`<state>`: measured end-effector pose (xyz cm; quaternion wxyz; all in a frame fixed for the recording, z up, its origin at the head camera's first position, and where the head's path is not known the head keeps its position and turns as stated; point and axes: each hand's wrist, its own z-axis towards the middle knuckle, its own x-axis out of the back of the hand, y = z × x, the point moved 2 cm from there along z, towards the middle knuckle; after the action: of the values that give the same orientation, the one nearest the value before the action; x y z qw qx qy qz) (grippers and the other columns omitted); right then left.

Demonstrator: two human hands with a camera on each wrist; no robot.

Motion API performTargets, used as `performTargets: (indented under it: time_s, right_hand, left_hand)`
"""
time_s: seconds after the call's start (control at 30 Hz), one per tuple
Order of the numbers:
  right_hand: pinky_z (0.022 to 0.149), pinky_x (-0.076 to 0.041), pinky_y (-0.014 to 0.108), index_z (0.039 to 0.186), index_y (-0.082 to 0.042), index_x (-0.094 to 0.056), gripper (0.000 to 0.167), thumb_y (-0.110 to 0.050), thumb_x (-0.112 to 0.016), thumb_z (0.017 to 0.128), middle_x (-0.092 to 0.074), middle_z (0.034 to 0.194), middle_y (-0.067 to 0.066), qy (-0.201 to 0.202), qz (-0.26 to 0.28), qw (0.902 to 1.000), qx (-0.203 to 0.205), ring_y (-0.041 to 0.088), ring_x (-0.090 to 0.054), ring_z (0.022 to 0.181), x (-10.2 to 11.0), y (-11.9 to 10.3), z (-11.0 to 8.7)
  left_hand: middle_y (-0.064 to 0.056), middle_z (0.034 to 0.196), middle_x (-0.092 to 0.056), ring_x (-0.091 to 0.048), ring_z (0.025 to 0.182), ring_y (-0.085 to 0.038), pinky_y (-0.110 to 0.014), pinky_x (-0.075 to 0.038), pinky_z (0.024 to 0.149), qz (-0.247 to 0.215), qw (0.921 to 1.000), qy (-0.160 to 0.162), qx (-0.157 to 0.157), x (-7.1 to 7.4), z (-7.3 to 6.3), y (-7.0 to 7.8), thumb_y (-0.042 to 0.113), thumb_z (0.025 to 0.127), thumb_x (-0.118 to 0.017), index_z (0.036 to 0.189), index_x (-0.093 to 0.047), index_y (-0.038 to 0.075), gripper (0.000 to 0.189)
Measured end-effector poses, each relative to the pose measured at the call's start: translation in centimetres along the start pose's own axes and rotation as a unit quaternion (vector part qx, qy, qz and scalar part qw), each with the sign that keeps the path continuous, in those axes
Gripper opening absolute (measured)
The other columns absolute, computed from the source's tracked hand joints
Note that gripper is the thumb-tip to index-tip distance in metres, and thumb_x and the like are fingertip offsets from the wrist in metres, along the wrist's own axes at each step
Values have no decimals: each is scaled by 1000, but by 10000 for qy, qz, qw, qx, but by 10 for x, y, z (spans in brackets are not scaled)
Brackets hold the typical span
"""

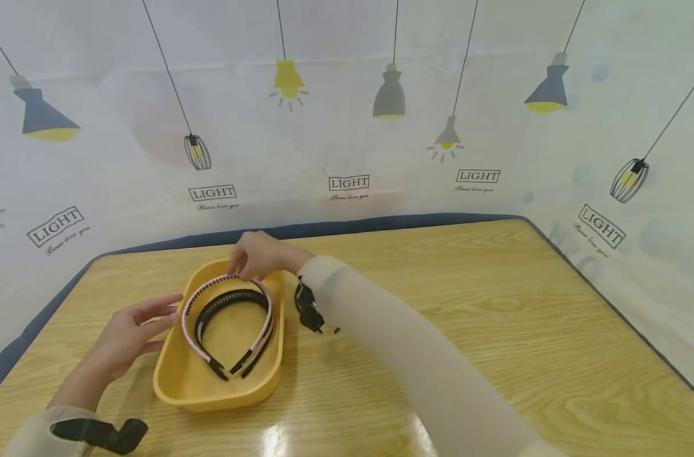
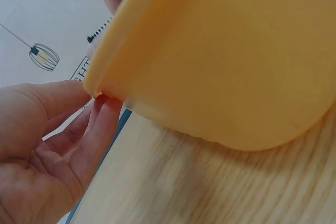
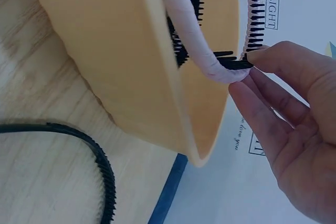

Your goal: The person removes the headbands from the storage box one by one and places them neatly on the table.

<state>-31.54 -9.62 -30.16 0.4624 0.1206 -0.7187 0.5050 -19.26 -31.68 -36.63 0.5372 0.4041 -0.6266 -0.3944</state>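
A yellow oblong tray [image 1: 218, 401] stands on the table at left, with several headbands lying in it. One is a pink headband [image 1: 190, 339] with dark comb teeth; black headbands [image 1: 203, 311] lie inside its curve. My right hand [image 1: 261, 252] reaches over the tray's far end and pinches the top of the pink headband between thumb and fingers. At the tray's left side, my left hand [image 1: 131, 330] holds the rim, its fingers tucked beneath the lip in the left wrist view.
Another black toothed headband [image 3: 105, 169] lies on the table beside the tray, mostly hidden by my right arm in the head view. The wooden table [image 1: 495, 304] has a dark blue border. Behind it hangs a cloth [image 1: 347, 146] printed with lamps.
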Motion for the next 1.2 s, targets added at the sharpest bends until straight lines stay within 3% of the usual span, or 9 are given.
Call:
performTargets:
  time_s: [0.3,0.43,0.57,0.77,1.0,1.2]
  right_hand:
    - [62,-53,19,106,-5,-69,24,1,-59,85,-66,99,5,-111,145,9998,41,9,-60,84,16,-3,-12]
    - [63,-53,19,108,-5,-68,25,2,-58,85,-66,101,6,-112,140,9998,80,10,-60,86,23,0,-18]
    - [64,-53,19,110,-4,-67,27,2,-57,85,-65,101,6,-100,122,9998,92,11,-60,87,30,3,-24]
    - [66,-54,23,110,-1,-66,25,1,-59,86,-66,102,11,-35,203,9998,59,15,-61,88,40,9,-36]
    - [66,-54,22,109,-2,-67,24,-1,-61,86,-65,101,11,142,245,9995,-144,16,-61,87,52,21,-47]
    - [66,-54,23,108,-2,-67,24,0,-60,86,-65,100,11,248,276,9990,-242,16,-61,85,59,34,-58]
  left_hand:
    - [-20,125,-45,-52,89,9,-36,-54,76,208,9998,25,73,-1,2,0,30,91,-59,139,-36,-1,61]
    - [-24,127,-41,-50,89,10,-37,-54,76,265,9996,11,111,-2,3,-1,31,91,-58,139,-34,-1,63]
    - [-18,123,-46,-51,89,9,-37,-54,75,236,9997,-1,83,-2,2,-1,30,91,-58,139,-35,-1,62]
    - [3,109,-53,-54,90,7,-35,-54,74,73,10000,0,-22,-2,1,-2,27,91,-59,137,-41,4,55]
    - [2,109,-53,-55,89,6,-35,-54,74,124,9999,36,18,-2,1,0,28,90,-60,137,-42,4,55]
    - [11,102,-53,-56,88,5,-34,-55,74,17,10000,30,-4,-2,0,-1,26,90,-60,135,-48,11,48]
